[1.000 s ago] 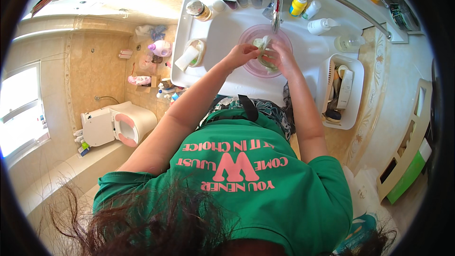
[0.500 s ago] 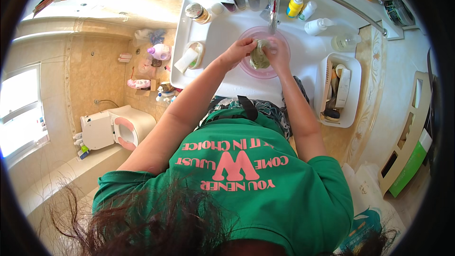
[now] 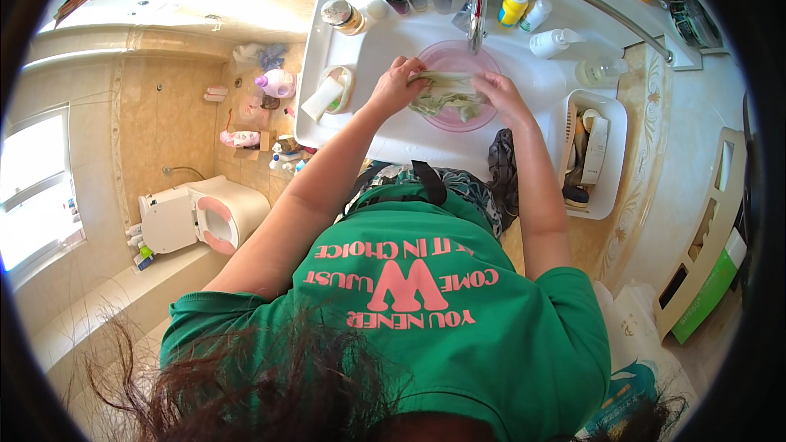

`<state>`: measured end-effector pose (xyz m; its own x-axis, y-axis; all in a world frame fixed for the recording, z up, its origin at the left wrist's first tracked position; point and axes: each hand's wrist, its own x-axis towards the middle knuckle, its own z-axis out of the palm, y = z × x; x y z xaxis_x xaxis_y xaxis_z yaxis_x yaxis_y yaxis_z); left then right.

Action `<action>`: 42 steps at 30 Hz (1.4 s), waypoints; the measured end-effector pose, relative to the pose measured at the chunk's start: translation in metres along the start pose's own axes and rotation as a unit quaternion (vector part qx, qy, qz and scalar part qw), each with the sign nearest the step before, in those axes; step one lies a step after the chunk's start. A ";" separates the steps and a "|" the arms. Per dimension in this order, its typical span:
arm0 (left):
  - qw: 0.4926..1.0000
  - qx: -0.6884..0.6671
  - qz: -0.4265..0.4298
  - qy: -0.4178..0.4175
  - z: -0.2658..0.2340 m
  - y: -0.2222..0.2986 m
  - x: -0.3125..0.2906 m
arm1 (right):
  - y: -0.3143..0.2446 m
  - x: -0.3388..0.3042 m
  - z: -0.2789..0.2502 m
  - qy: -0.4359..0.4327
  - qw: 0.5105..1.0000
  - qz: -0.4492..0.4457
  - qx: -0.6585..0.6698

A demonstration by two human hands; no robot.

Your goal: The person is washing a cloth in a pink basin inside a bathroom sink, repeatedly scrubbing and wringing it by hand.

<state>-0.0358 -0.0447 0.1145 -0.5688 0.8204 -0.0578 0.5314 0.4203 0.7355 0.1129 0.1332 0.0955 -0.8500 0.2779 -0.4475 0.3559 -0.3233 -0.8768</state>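
A pale green, wrinkled cloth (image 3: 448, 101) is stretched between my two hands over a translucent pink basin (image 3: 452, 52) standing in the white sink. My left hand (image 3: 396, 86) pinches the cloth's left upper edge near the basin's left rim. The other end of that edge is in the closed fingers of my right hand (image 3: 502, 95). The rest of the cloth hangs in loose folds. A chrome faucet (image 3: 478, 15) rises just beyond the basin.
A dark cloth (image 3: 502, 170) hangs at the sink's front edge. Bottles, one of them yellow (image 3: 513, 8), line the back right. At left are a jar (image 3: 341, 15) and a container with a white tube (image 3: 324, 100). A white basket (image 3: 607, 176) is at right.
My hands have moved apart, the right one shifting rightward and nearer. The bunched cloth is now spread out between them, and more of the dark cloth shows.
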 end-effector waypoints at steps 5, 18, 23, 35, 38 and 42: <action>0.988 0.110 0.057 0.087 0.003 -0.005 -0.002 | -0.007 -0.004 0.012 -0.034 0.999 0.019 -0.002; 0.721 -0.604 -0.310 -0.139 -0.002 -0.008 0.006 | 0.003 0.007 0.008 0.024 0.998 -0.048 0.024; 0.684 -0.666 -0.262 -0.144 0.000 0.001 0.008 | 0.020 0.015 0.008 0.209 0.918 -0.214 -0.261; 0.871 -0.442 -0.172 -0.126 0.000 0.013 0.004 | 0.012 0.007 0.043 0.076 0.980 -0.142 -0.122; 0.938 -0.261 -0.184 -0.135 -0.004 0.000 0.006 | 0.000 0.001 0.042 0.138 0.962 -0.207 -0.109; 0.971 -0.127 -0.186 -0.084 -0.004 -0.022 0.004 | -0.006 -0.007 0.034 0.206 0.952 -0.204 -0.095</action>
<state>-0.0522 -0.0521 0.1010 -0.5700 0.6911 -0.4444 0.1247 0.6073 0.7846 0.1035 0.1020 0.1095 -0.7216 0.6897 -0.0599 0.1262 0.0459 -0.9909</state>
